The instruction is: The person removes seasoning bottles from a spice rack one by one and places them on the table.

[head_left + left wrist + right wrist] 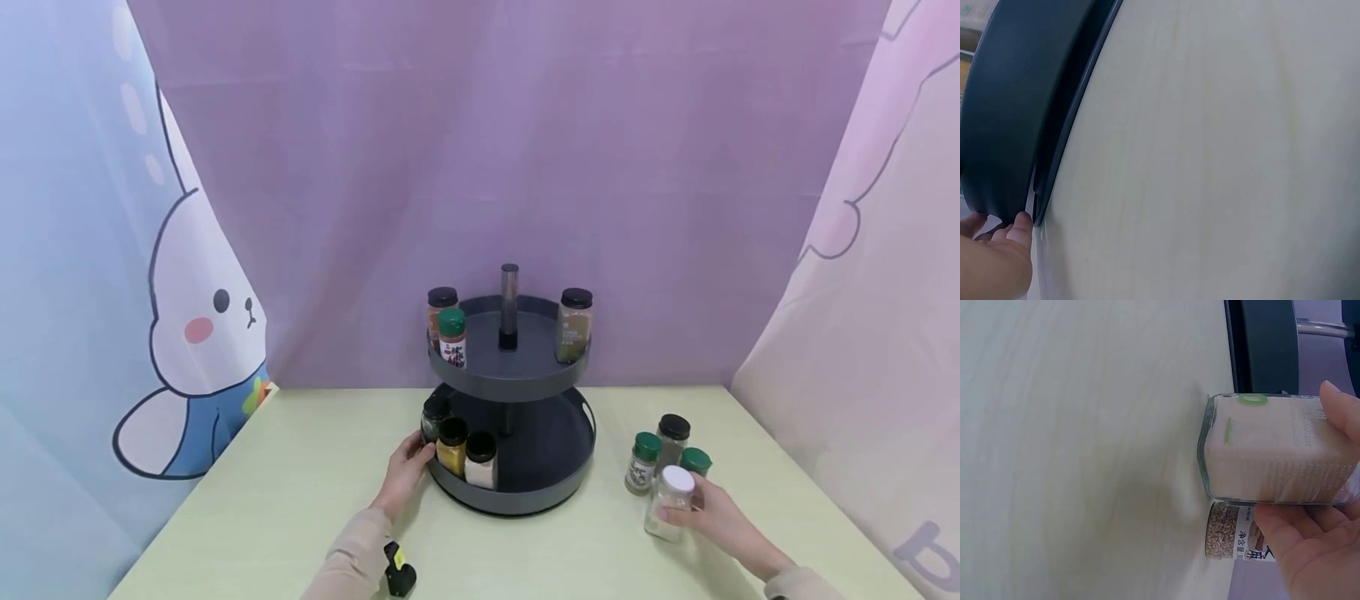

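Observation:
My left hand [403, 477] grips the left rim of the lower tier of a dark grey two-tier turntable rack [510, 502]. In the left wrist view the fingers [1020, 230] are at the cutout in its wall. My right hand [716, 523] holds a square glass spice jar [669, 508] with a white cap, to the right of the rack. Pale powder fills this jar [1272, 450] in the right wrist view. Behind it stand two green-capped shakers, one at the left [640, 467] and one partly hidden [696, 460], and a black-capped jar [672, 435].
Three black-capped jars, one with yellow powder [452, 450], stand at the lower tier's left. The upper tier bears a green-capped shaker [452, 337], a black-capped jar [442, 302] and another [574, 325] at right. A small black object [400, 573] lies by the left sleeve.

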Tool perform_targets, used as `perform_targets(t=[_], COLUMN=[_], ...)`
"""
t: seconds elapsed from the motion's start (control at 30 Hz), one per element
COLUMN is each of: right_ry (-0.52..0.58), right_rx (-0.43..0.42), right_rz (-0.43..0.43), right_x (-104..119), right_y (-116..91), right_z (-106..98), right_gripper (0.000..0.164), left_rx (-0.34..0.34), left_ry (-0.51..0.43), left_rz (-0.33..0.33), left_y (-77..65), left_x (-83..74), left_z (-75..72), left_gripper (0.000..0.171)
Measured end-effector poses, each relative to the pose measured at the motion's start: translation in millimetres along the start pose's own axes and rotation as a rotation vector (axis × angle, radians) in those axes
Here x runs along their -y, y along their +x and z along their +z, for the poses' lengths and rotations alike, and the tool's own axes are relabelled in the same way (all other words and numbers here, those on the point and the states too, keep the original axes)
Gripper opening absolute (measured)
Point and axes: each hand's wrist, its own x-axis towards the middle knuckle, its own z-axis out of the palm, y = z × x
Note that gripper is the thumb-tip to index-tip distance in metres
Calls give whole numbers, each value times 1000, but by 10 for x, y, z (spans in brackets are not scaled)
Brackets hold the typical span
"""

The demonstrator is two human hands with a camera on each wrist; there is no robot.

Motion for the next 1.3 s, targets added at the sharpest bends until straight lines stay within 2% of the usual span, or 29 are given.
perform_targets(t=[0.33,0.57,0.7,0.97,1.3], right_ry=[15,54,88,79,77], right_rx=[3,36,49,63,74], right_rz=[-8,48,21,36,4], right_x=[-31,-140,-202,-238,-282], right_y=[-9,-32,-62,-81,-127], right_z=[25,30,27,-4,-36], right_gripper=[70,71,72,76,68], left_rx=[1,-1,-1,-9,-4], left_ry=[7,15,12,9,13], left_rz=[4,1,1,-4,4], left_y=[-5,-9,4,6,0], left_x=[29,25,23,26,46], left_z=[5,6,8,15,-2], left_gripper=[56,57,57,56,57])
